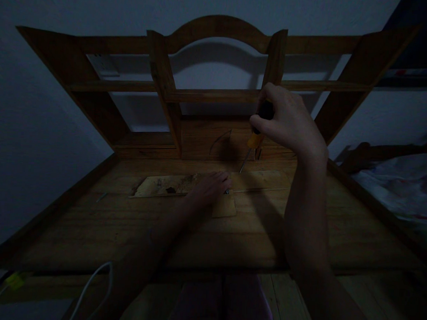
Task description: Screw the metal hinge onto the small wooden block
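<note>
My right hand (288, 120) is closed around the dark top of a screwdriver (255, 139) with a yellow-orange handle. Its thin shaft slants down and to the left, toward the wooden desk top (127, 227). My left hand (210, 188) rests on a light wooden strip (163, 185) that lies across the desk. Its fingertips pinch something small beside the strip's end, too dark to name. The screwdriver tip hangs just above and to the right of those fingertips.
A wooden shelf frame (209, 94) with an arched top rises at the back of the desk, against a pale wall. A white cable (90, 286) hangs at the lower left. A bed with patterned cloth (401, 185) lies to the right.
</note>
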